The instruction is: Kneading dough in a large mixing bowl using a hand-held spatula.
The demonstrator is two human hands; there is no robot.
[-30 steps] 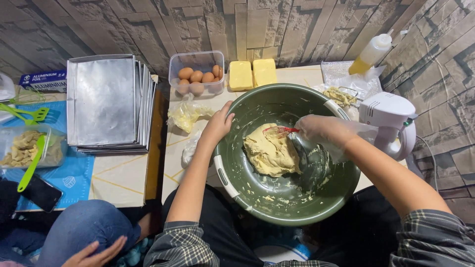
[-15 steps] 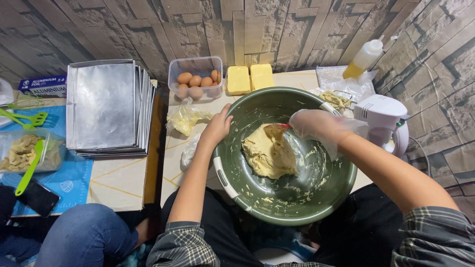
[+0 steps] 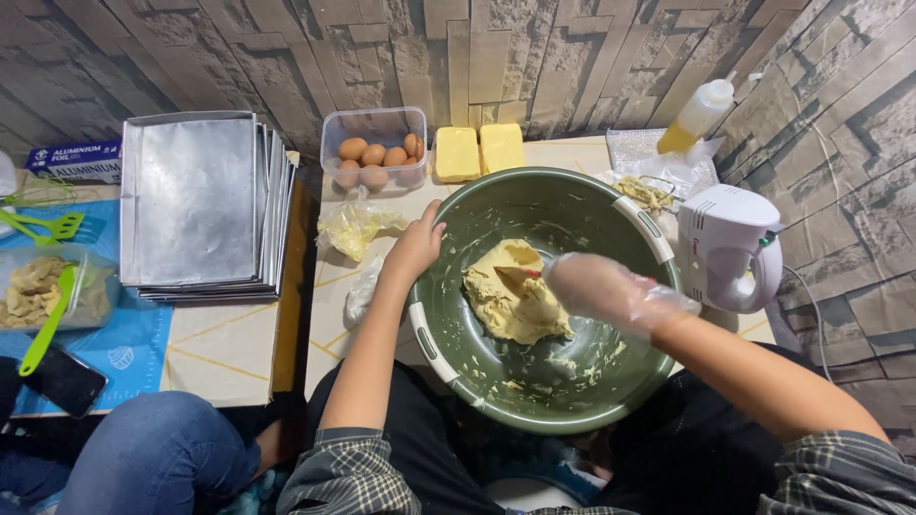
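**Dough worked in green bowl, one hand bracing**

Far left: clear tub of dough scraps [image 3: 38, 291] with a green spatula [image 3: 48, 319], parked aside. Stack of metal baking trays [image 3: 200, 200] next to it. Tub of brown eggs [image 3: 374, 153] and two butter blocks [image 3: 479, 151] sit by the wall, within reach. Left hand [image 3: 417, 246], bare, clamps the rim of the green mixing bowl [image 3: 544, 420] to steady it. Yellow dough [image 3: 510, 300] lies in the bowl's middle. Right hand [image 3: 596, 286], plastic-gloved, closes on a red-handled scraper [image 3: 520, 273] pressing into the dough. White hand mixer [image 3: 730, 243] rests right of the bowl; squeeze bottle [image 3: 697, 116] behind.
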